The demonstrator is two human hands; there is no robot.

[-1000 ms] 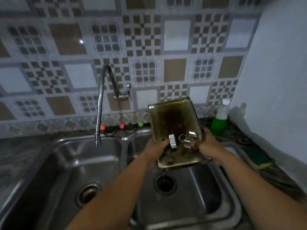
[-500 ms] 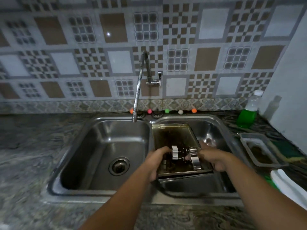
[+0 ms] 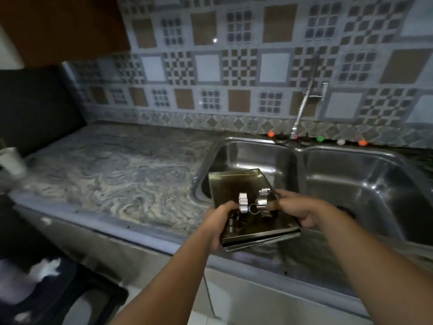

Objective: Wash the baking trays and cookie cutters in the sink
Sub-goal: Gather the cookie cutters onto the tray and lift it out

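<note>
I hold stacked dark, greasy baking trays (image 3: 236, 184) over the left basin of a steel double sink (image 3: 297, 153). My left hand (image 3: 219, 219) grips the trays' near left edge, thumb on top. My right hand (image 3: 296, 207) grips the near right edge. Shiny metal cookie cutters lie in the top tray: a scalloped one (image 3: 243, 202) by my left thumb, another (image 3: 263, 198) by my right fingers, and a wire ring between them. Smaller dark cutters (image 3: 232, 225) sit near the front left corner.
A flexible steel tap (image 3: 302, 109) hangs over the divider between the basins. Coloured balls (image 3: 319, 138) line the sink's back ledge. A marbled countertop (image 3: 117, 170) stretches left, with a white cup (image 3: 11, 160) at its far left end. A dark bin sits on the floor at lower left.
The trays have moved from over the right basin leftward to over the left basin's front edge. My view has swung left, so the counter now fills the left side.
</note>
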